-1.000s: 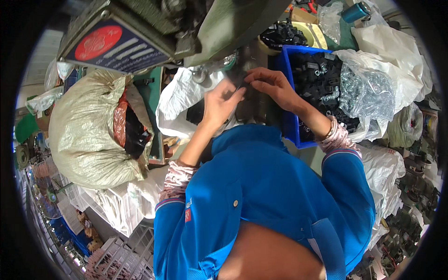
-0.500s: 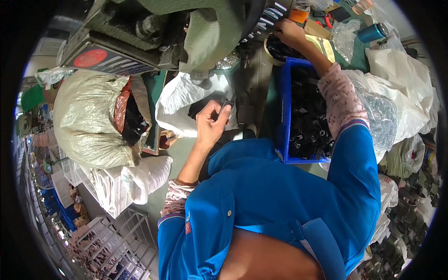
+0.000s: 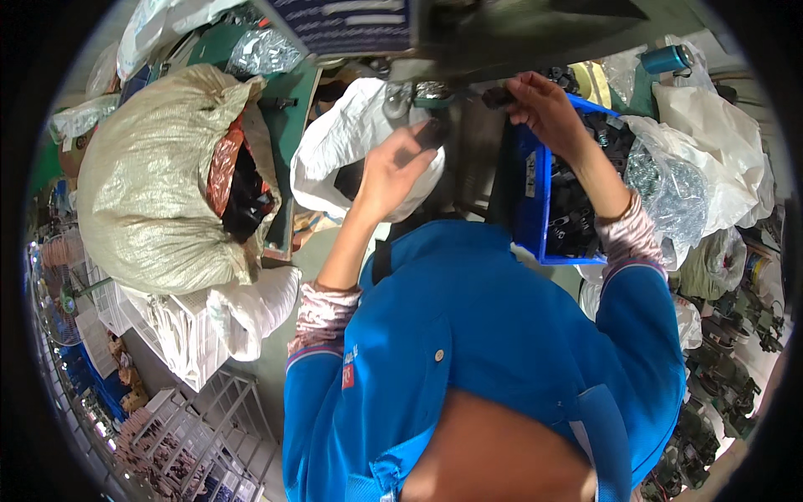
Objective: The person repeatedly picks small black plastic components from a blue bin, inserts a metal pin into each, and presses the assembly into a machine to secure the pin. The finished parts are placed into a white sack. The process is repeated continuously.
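Between the thumb and fingers of my left hand (image 3: 389, 174) is a small black part (image 3: 433, 134), held just above the right rim of an open white bag (image 3: 314, 155). My right hand (image 3: 548, 113) pinches a small dark piece (image 3: 499, 98), a short way to the right of the left hand's part. The two pieces are apart. Their exact kind is too small and blurred to make out. Below my right forearm stands a blue bin (image 3: 542, 213), filled with several black parts (image 3: 573, 209).
Above my hands is a green machine (image 3: 535, 33) with a dark blue plate (image 3: 347, 25). A large woven sack (image 3: 142, 180) stands at the left. Clear plastic bags (image 3: 669, 180) and a blue bottle (image 3: 667, 58) lie to the right of the bin.
My right hand has come back from the far right, beside the machine, with a dark piece in its fingers. My left hand has moved up and slightly right with its black part. The view has shifted.
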`<state>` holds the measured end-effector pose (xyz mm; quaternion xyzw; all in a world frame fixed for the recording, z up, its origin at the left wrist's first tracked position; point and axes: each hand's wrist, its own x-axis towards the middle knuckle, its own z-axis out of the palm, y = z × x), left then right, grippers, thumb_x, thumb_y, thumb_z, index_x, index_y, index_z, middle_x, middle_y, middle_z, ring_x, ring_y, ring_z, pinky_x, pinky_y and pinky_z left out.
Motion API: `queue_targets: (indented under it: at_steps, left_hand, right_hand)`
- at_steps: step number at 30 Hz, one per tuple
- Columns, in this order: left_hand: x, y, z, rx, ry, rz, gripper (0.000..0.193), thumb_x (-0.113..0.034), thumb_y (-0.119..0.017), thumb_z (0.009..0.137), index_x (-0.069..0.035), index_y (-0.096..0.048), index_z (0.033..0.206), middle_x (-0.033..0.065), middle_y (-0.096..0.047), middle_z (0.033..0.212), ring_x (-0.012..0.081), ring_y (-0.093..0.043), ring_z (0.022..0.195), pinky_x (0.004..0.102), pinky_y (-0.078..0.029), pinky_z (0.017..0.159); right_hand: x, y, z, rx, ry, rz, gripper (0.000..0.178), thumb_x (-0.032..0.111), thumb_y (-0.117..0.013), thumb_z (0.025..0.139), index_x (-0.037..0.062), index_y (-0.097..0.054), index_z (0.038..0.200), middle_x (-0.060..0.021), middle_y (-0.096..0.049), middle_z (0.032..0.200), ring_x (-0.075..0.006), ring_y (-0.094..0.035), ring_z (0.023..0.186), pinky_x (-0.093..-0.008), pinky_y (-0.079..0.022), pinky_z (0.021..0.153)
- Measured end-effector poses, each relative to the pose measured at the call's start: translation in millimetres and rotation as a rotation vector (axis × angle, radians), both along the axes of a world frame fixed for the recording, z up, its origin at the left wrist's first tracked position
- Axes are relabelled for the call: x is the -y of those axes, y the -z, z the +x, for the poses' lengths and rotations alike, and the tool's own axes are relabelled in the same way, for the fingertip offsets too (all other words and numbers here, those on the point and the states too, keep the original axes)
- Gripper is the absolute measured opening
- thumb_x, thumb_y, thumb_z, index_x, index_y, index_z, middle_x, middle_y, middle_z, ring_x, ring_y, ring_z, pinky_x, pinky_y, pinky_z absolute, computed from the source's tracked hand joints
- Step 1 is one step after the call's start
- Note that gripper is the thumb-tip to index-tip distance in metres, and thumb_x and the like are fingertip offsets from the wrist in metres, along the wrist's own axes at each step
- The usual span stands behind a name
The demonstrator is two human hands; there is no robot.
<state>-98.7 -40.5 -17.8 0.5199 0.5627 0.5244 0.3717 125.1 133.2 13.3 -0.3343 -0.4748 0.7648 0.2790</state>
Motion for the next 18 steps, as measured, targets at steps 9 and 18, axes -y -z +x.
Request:
queue_targets:
  at_steps: [9,18]
  left_hand:
    - [7,0,-45,-0.077,-0.011,0.044,0.012,-0.005,-0.066,0.077,0.002,-0.057,0.079,0.0111,-0.066,0.110,0.0192,-0.067,0.088,0.0290,-0.050,0.075]
    - [1,-5,-77,-0.227,0.074,0.112,0.038,-0.007,-0.068,0.074,-0.009,-0.064,0.112,0.0112,-0.065,0.087,0.0248,-0.060,0.071,0.0314,-0.049,0.068]
  right_hand:
    - [72,4,-56,0.019,-0.046,0.099,0.028,0.011,-0.058,0.091,-0.0024,-0.057,0.116,-0.0122,-0.066,0.099,-0.0170,-0.067,0.085,-0.0280,-0.056,0.077]
    - [81,11,-85,0.226,-0.066,0.433,0.027,0.001,-0.058,0.089,-0.0047,-0.057,0.115,-0.0121,-0.064,0.102,-0.0156,-0.064,0.089,-0.0280,-0.055,0.081]
